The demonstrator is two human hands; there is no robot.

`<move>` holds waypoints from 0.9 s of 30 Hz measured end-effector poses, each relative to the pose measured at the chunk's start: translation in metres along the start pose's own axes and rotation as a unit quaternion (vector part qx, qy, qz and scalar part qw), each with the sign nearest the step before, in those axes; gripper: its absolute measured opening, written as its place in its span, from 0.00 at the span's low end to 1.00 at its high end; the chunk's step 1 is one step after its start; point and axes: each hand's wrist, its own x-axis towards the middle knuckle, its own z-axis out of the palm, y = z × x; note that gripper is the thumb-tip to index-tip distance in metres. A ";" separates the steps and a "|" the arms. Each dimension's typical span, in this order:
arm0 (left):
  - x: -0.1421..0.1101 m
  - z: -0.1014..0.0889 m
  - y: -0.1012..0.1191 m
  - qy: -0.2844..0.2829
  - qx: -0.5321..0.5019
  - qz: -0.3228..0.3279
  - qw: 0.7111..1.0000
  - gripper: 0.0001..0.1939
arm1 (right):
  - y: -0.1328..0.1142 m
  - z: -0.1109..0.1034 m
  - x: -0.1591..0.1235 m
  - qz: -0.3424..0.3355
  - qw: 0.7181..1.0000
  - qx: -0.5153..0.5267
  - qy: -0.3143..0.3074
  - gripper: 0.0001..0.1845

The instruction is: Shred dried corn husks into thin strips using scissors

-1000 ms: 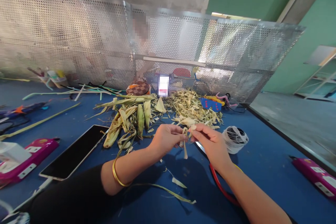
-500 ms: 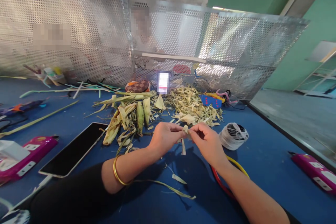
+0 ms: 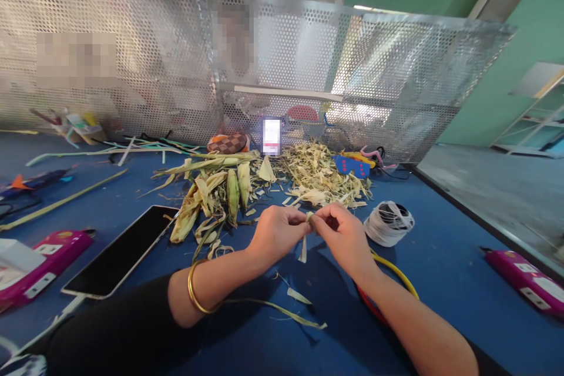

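and here we are, the perforated metal screen (image 3: 145, 64) running along the far edge of the blue table (image 3: 449, 258), and in front of it two bare hands at work. the left hand (image 3: 273, 232), with a gold bangle (image 3: 192, 291) on its arm, comes in from one side, the right hand (image 3: 350, 244) from the other, and they meet over the middle of the table. beyond them sit the bundle of corn husks (image 3: 207, 188) and, next to it, the heap of shredded husk (image 3: 312, 170). off to the left lies a dark-screened smartphone (image 3: 121, 252), leaning at an angle, with a cable at its near end; to the right, just beside the right hand, stands the spool of white string (image 3: 390, 223). on the near part of the table is a long loose husk strand (image 3: 282, 310). now the smallest piece, and here's the change: the fingertips, apart a second ago, have closed in on each other, so both hands now work on one small spot of the narrow husk strip (image 3: 303, 251). left thumb and forefinger are pinched together on it, next to no gap; the right ones pinch its top from the other side, just as tight. its pale tail hangs free below the left fingertips, while the folded part is mostly covered, so i can't tell whether it's knotted.
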 end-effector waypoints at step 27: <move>0.004 0.000 -0.002 -0.068 -0.075 -0.046 0.994 0.09 | -0.006 -0.010 0.003 0.069 0.984 0.099 -0.132 0.10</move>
